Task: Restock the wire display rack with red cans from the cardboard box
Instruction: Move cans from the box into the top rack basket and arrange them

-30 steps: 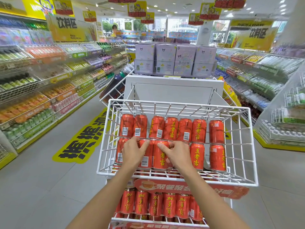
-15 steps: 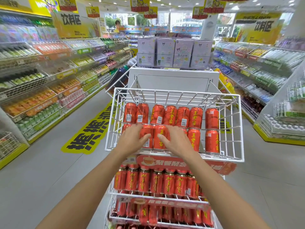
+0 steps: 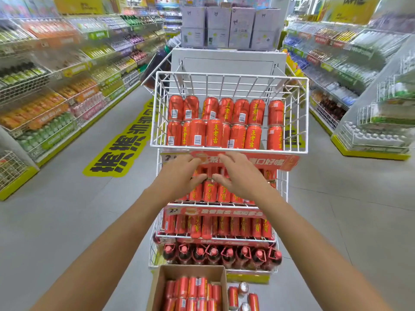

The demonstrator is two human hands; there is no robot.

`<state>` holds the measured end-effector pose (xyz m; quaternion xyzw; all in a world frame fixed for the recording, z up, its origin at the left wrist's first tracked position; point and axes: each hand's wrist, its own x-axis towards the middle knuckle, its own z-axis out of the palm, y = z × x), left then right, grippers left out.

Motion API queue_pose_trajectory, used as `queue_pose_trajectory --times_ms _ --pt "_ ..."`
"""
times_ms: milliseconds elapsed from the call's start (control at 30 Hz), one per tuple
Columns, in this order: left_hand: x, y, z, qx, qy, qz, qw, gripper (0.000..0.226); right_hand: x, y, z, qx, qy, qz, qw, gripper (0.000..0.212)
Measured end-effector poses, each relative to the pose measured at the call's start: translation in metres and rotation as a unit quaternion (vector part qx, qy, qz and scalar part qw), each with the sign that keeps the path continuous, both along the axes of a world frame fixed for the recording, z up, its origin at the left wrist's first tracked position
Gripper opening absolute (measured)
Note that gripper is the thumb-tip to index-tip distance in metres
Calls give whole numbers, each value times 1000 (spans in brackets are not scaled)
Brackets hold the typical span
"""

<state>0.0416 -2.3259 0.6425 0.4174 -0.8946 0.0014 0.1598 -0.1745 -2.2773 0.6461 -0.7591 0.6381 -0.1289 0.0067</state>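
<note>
The white wire display rack stands ahead in the aisle. Its top basket holds two rows of red cans lying on their sides. Below the basket's front edge, my left hand and my right hand hover side by side with fingers spread and nothing in them, in front of the second shelf's upright cans. The open cardboard box sits on the floor at the rack's foot, with several red cans packed inside.
Three loose cans lie on the floor right of the box. Lower rack tiers hold more cans and red-capped bottles. Stocked drink shelves line both sides of the aisle. A yellow floor sticker lies left of the rack.
Both hands have left the cans in the top basket and dropped below its front edge. My view has tilted down, bringing the lower shelves and the cardboard box into sight.
</note>
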Motion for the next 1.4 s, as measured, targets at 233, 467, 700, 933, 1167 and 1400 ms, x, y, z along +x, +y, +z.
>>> queue_pose_trajectory --times_ms 233,467,700,933,1167,1400 --pt "51 67 -80 102 -19 37 994 48 35 64 -84 61 -32 -11 998 69" --pt "77 108 -198 230 -57 79 968 37 56 100 -217 177 -62 -13 982 70" --pt "82 141 -367 362 -106 109 920 36 53 148 -380 300 -98 -46 948 59" --pt "75 174 -496 447 -109 139 877 35 58 184 -516 404 -107 -89 904 53" --pt "86 138 -641 439 -80 152 882 36 75 145 -663 387 -137 -130 902 52" --pt "86 61 -829 402 -44 171 898 32 78 66 -852 335 -120 -163 920 49"
